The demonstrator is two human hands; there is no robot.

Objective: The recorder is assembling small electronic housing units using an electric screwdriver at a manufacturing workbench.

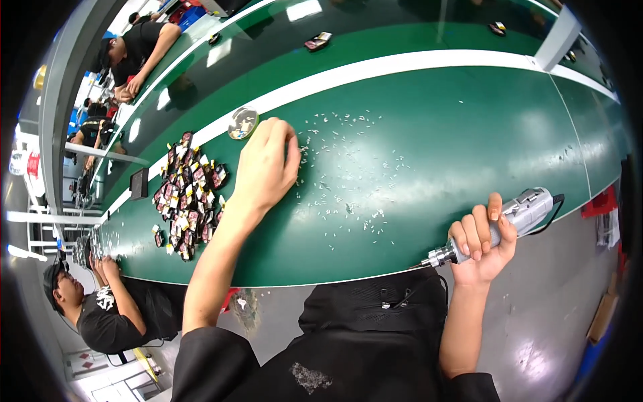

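My right hand (483, 241) is wrapped around a grey and silver electric screwdriver (529, 209). Its thin tip points left, just above the front edge of the green table, and a black cable leaves its other end. Over the table, my left hand (268, 164) has its fingers bent downward and drawn together; whatever is between them is hidden. Beside those fingers stands a small clear round dish (242, 124) with little pieces in it. Many tiny white slivers (348, 171) are strewn across the tabletop to the right of my left hand.
A heap of small black parts with white and yellow labels (186, 201) lies left of my left forearm. Past it sits a small black tray (138, 183). Co-workers (100, 301) are at the left. A conveyor (415, 40) runs behind a white rail (375, 65).
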